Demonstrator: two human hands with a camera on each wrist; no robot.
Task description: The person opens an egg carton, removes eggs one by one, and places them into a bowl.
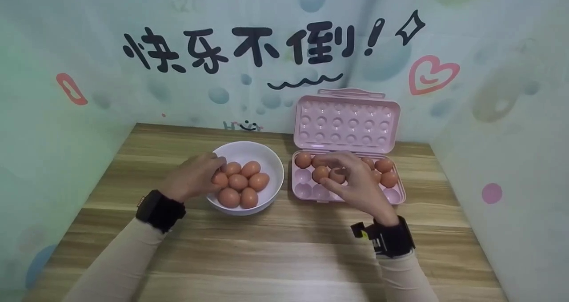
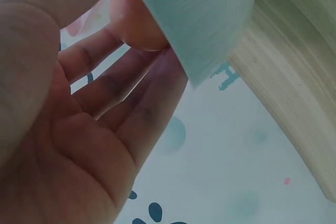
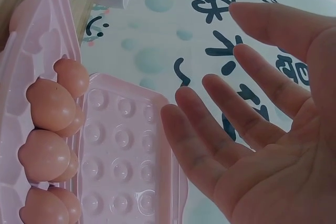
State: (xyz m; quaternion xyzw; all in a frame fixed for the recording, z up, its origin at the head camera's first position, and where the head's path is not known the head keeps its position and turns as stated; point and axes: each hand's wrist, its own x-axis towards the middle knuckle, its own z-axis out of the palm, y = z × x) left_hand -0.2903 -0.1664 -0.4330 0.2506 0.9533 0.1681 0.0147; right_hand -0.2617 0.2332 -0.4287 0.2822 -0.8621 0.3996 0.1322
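Note:
On the left, my left hand point(image 1: 192, 177) reaches over the rim of a white bowl point(image 1: 269, 159) and holds a brown egg point(image 2: 137, 24) between thumb and fingers. The bowl's wall hides part of that egg in the left wrist view. Several other brown eggs point(image 1: 238, 182) lie in the bowl. My right hand point(image 1: 358, 184) hovers above an opened pink egg box point(image 1: 302, 191), its fingers spread and slightly bent, with nothing in its palm in the right wrist view. Several eggs point(image 3: 51, 105) sit in the box's cups, some hidden by the hand in the head view.
The box's dimpled lid point(image 1: 348, 124) stands raised at the back, near a printed cloth point(image 1: 249, 84) that hangs behind and beside the wooden table point(image 1: 249, 257). A few front cups point(image 1: 303, 190) of the box hold no egg.

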